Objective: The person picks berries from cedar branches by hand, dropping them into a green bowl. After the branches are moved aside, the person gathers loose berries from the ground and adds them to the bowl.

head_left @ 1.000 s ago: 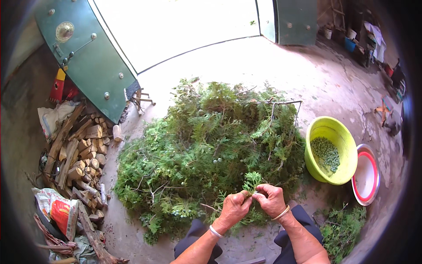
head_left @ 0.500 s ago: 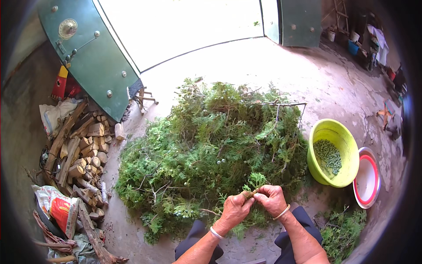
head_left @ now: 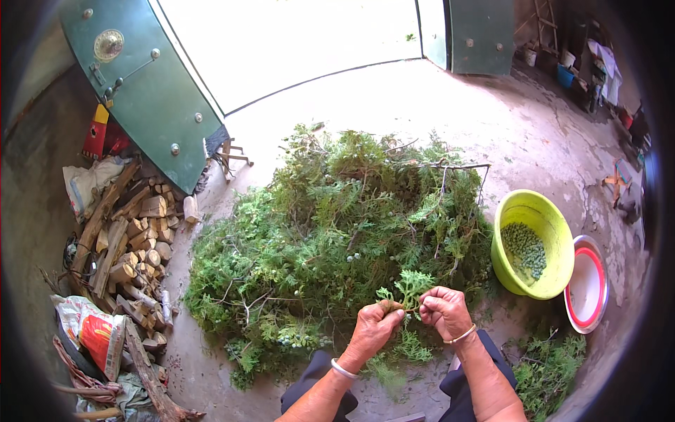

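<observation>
My left hand [head_left: 376, 329] is closed in a pinch on the stem of a green conifer sprig [head_left: 413, 283], whose flat, scaly leaves stand up between my hands. My right hand [head_left: 447, 313] is just right of the sprig, thumb and fingers pressed together; what they hold, if anything, is too small to name. Beyond both hands spreads a large heap of cut conifer branches [head_left: 330, 225], with small pale green cones among the leaves. To the right, a yellow-green plastic tub [head_left: 500, 264] holds many small green cones [head_left: 526, 247].
A white basin with a red rim [head_left: 599, 299] rests beside the tub. More cut greenery [head_left: 552, 376] lies near right. Stacked firewood [head_left: 144, 243] and a red-and-white sack [head_left: 104, 337] line the left. An open green metal door [head_left: 144, 88] stands far left, by a bright doorway.
My right hand has drawn slightly right, away from my left hand. The sprig shows more fully between them, its leaves a little higher. My left hand has barely moved.
</observation>
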Demonstrator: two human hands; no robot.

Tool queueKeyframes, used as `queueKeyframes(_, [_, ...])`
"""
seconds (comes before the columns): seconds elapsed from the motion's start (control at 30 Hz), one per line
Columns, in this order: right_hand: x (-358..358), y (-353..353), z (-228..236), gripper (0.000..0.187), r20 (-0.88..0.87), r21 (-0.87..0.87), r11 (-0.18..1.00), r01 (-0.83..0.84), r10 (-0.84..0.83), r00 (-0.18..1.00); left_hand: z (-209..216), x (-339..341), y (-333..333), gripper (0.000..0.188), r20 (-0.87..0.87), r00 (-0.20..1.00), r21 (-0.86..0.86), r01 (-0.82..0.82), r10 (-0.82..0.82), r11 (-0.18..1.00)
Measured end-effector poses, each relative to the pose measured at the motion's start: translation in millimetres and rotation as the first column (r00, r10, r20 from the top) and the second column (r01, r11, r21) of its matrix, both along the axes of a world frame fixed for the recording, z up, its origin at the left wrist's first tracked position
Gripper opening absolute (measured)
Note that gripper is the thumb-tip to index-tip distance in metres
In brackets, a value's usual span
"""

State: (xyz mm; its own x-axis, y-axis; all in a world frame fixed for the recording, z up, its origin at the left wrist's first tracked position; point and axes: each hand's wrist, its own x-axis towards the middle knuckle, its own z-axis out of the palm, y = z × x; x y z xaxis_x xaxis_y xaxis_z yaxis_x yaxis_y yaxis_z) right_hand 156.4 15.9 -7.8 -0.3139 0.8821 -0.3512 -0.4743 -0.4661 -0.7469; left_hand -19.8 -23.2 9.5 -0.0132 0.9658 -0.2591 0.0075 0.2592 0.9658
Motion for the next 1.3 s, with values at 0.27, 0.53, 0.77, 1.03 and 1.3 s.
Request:
queueKeyframes(0.27, [-10, -2, 2, 0.013, 0.344, -0.005, 0.988, -0.157, 0.150, 0.927, -11, -7, 4, 0.015, -0.221, 0.960, 0.176, -0.135, 0.173, 0.975])
queueKeyframes(0.53, [-15, -7, -7, 0.006, 0.376, 0.257, 0.956, -0.138, 0.033, 0.926, -18, 4, -2, 0.016, -0.173, 0.985, 0.147, 0.044, -0.018, 0.988])
queueKeyframes(0.77, [-12, -8, 6, 0.010, 0.327, 0.183, 0.955, -0.232, 0.164, 0.931, -11, 3, -1, 0.016, -0.173, 0.984, 0.095, 0.050, -0.033, 0.994])
queueKeyframes(1.03, [-15, -8, -3, 0.008, 0.478, 0.293, 0.942, -0.162, 0.003, 0.878, -18, 3, -3, 0.015, -0.039, 0.999, 0.083, 0.022, -0.019, 0.996])
queueKeyframes(1.3, [-6, 2, -17, 0.006, 0.634, 0.398, 0.915, -0.072, -0.218, 0.742, -9, 1, -1, 0.017, -0.137, 0.990, 0.114, 0.044, -0.028, 0.992])
